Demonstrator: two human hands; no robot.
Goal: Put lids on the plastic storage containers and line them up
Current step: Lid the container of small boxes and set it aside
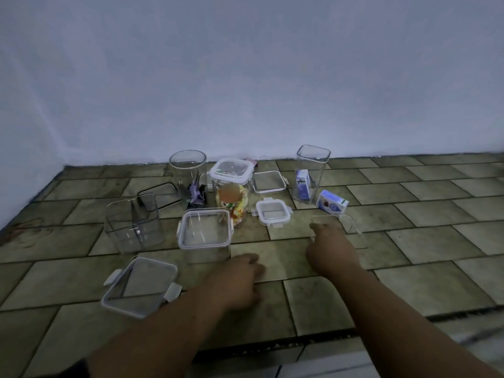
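Clear plastic containers stand on a tiled floor. My right hand (pixel 331 251) grips the near left rim of a low, lidless clear container (pixel 350 226). My left hand (pixel 241 276) rests on the tiles with curled fingers and holds nothing, just in front of a lidded square container (pixel 204 230). An open square container (pixel 133 225) stands to the left. A round jar (pixel 187 169), a lidded container (pixel 231 171) and a tall open container (pixel 312 170) stand at the back. Loose lids lie at the near left (pixel 140 285), the centre (pixel 273 212) and the back (pixel 268 181).
A dark-rimmed lid (pixel 159 195) leans behind the open container. A small blue and white carton (pixel 331 202) lies by the tall container, which holds another carton. A colourful snack pack (pixel 234 205) sits under the back lidded container. A wall (pixel 245 77) closes off the back.
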